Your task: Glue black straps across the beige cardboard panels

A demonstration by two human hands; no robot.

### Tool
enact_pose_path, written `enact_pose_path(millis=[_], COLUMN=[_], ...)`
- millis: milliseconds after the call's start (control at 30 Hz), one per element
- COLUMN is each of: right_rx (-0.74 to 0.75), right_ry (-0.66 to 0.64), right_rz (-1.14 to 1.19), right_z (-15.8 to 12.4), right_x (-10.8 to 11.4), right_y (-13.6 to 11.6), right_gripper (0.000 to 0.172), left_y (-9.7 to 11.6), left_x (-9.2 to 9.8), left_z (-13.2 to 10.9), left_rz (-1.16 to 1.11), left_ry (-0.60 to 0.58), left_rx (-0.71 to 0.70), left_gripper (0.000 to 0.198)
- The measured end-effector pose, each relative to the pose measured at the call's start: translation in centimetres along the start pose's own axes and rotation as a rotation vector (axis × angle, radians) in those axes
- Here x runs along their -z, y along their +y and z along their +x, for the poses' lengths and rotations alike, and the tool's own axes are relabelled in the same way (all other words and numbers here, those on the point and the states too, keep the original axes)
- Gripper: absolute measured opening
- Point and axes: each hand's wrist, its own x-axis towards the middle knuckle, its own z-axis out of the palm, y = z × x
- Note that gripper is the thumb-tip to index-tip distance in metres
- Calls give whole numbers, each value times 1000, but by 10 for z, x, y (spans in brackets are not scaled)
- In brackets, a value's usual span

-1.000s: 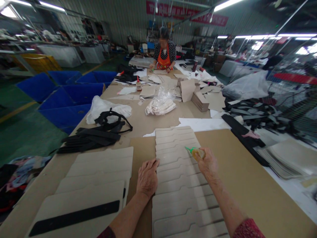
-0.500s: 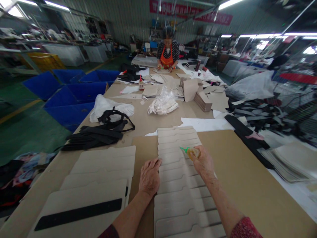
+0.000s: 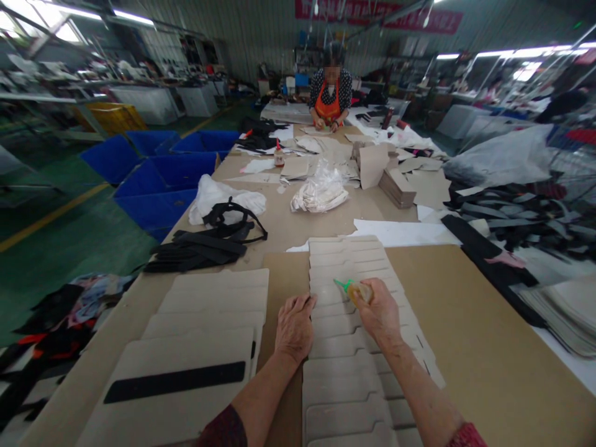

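A squeeze bottle (image 3: 361, 293) of amber liquid with a green nozzle is gripped in my right hand (image 3: 380, 313). It is tilted, its nozzle pointing left just over a long row of overlapping beige panels (image 3: 342, 379); whether the tip touches them I cannot tell. My left hand (image 3: 295, 326) lies flat with its fingers at the left edge of that row. To its left is another group of beige panels (image 3: 186, 347), the front one bearing a black strip (image 3: 177, 382).
Black straps (image 3: 198, 251), a clear plastic bag (image 3: 320, 194) and stacked card pieces (image 3: 398, 186) lie farther up the table. Blue bins (image 3: 156, 192) stand at the left. A co-worker in an orange apron (image 3: 328, 108) stands at the far end. Grey-black strips (image 3: 531, 214) are piled right.
The whole view has swung left, so things appear farther right. Relative to the panels, my right hand has moved the bottle's nozzle leftward. My left hand stays at the row's edge.
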Motion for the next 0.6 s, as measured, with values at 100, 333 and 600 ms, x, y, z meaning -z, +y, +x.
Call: enact_pose_path(millis=[100, 333, 600], right_rx=[25, 74, -241], right_ry=[-15, -49, 104], right_rz=[9, 48, 394], right_z=[-5, -14, -4], right_x=[-7, -22, -22], right_y=[-8, -31, -16], right_gripper=[19, 16, 28], left_y=[0, 1, -2], left_x=[1, 2, -2], left_z=[0, 0, 0], left_rz=[-10, -3, -48], left_ry=[-15, -22, -9], left_rx=[5, 11, 75], left_gripper=[53, 54, 57])
